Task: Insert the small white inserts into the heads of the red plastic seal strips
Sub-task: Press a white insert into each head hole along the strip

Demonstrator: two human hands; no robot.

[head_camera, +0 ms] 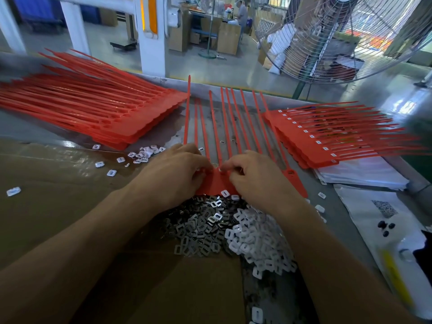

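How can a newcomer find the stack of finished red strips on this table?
Start at the big fan on the far right. Just below it lies a red stack on white bags. Unlike the left stack, its heads carry white inserts.

Both forearms are bare to the left hand and right hand.

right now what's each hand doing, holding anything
Left hand: fingers curled, pinching the flat red plastic seal strip sheet at its heads.
Right hand: pinching a small white insert onto the same sheet.
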